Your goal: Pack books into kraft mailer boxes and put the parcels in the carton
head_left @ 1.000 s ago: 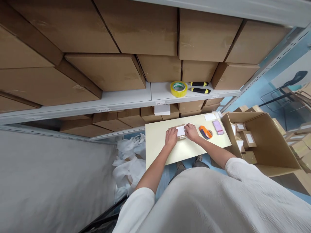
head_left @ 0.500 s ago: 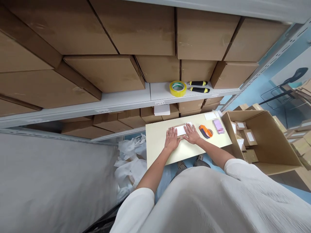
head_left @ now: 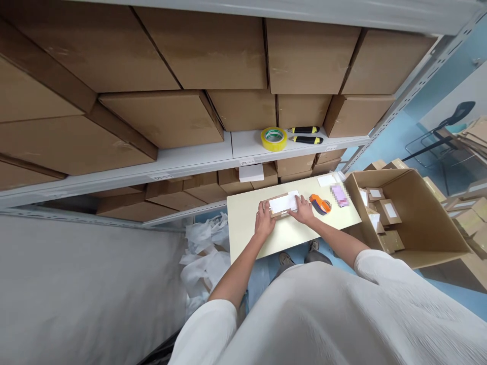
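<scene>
A small brown cardboard box [head_left: 282, 205] with a white label on top lies on the pale yellow table [head_left: 251, 235]. My left hand [head_left: 264, 221] rests at the box's left end, fingers bent against it. My right hand [head_left: 304, 209] presses on the box's right end, fingers curled over the label's edge. An orange tape dispenser [head_left: 319, 203] lies just right of my right hand, and a pink object [head_left: 339, 195] lies beyond it.
A big open carton [head_left: 418, 223] with several small labelled boxes stands to the right. The shelf [head_left: 243, 147] behind holds a yellow tape roll [head_left: 273, 138], two black-and-yellow knives [head_left: 305, 135] and large cartons. Crumpled white paper [head_left: 203, 253] lies on the floor at left.
Both hands have slid toward the near edge of the small box, uncovering more of the white label. The camera has shifted a little to the right.
</scene>
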